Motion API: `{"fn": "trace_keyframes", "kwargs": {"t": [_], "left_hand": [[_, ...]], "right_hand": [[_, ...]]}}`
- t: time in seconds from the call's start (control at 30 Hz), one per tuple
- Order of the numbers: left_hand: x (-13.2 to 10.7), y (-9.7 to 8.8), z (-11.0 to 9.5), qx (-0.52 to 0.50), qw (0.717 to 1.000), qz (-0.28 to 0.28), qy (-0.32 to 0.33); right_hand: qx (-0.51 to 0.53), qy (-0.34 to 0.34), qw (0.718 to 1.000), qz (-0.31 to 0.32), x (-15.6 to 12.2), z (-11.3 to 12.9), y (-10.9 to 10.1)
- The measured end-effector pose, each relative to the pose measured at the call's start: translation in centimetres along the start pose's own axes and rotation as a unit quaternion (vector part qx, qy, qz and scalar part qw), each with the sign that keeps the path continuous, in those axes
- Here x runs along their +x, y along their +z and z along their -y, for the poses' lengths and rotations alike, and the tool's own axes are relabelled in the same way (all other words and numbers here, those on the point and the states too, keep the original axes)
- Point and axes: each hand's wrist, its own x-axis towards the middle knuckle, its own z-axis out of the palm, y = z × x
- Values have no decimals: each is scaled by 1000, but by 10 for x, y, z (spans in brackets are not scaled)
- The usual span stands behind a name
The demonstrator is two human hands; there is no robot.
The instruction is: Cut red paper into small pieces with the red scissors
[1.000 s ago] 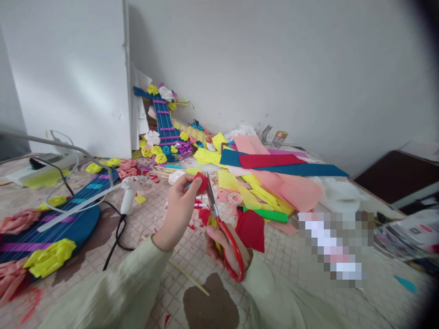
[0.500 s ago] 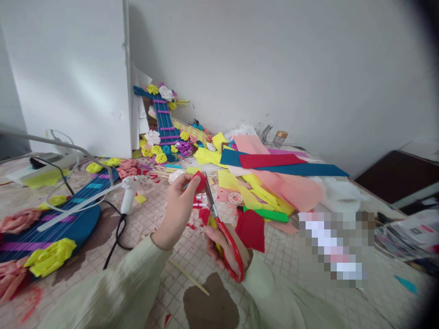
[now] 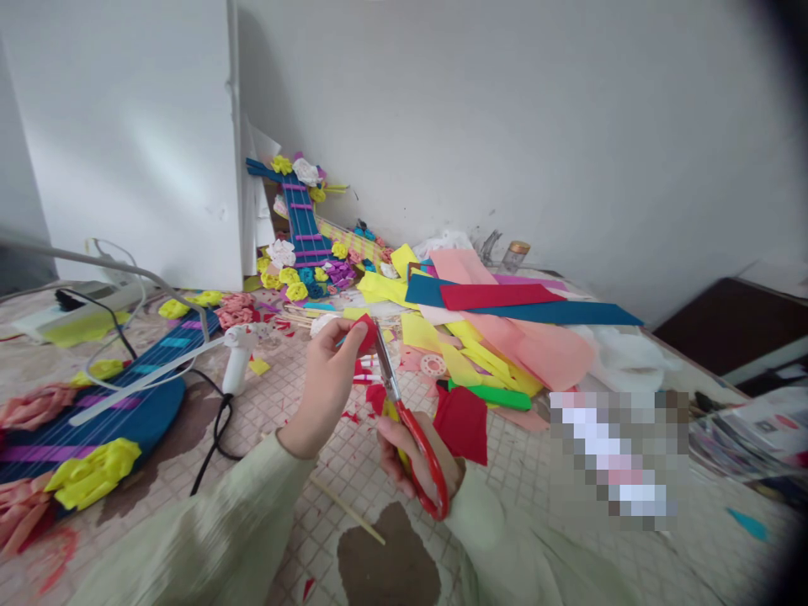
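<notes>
Between the thumb and fingers of my left hand [image 3: 329, 370] is pinched a small piece of red crepe paper [image 3: 366, 334]. My right hand [image 3: 417, 454] grips a pair of scissors [image 3: 429, 471] with red and yellow handles. Their blades point up and away, lying against the right edge of the red piece; whether they are parted there I cannot make out. Beside my right hand, a larger sheet of red crepe paper [image 3: 463, 423] lies on the table, with small red scraps scattered around.
At left, a white hot glue gun [image 3: 236, 358] with a black cord stands by a blue paper guitar [image 3: 151, 396] bearing yellow and pink flowers. A second decorated guitar [image 3: 304, 219] leans at the back. Coloured paper strips [image 3: 505, 296] pile up behind a green marker [image 3: 498, 396]. A wooden stick [image 3: 350, 512] lies in front.
Almost nothing differs. The red piece and the scissor blades have shifted very slightly; both hands keep their hold.
</notes>
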Motion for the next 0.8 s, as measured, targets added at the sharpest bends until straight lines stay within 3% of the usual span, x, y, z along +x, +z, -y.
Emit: {"fn": "trace_keyframes", "kwargs": {"t": [0.8], "left_hand": [[2, 3, -4, -39, 999, -5, -4]], "right_hand": [[3, 30, 999, -9, 2, 0, 0]]}}
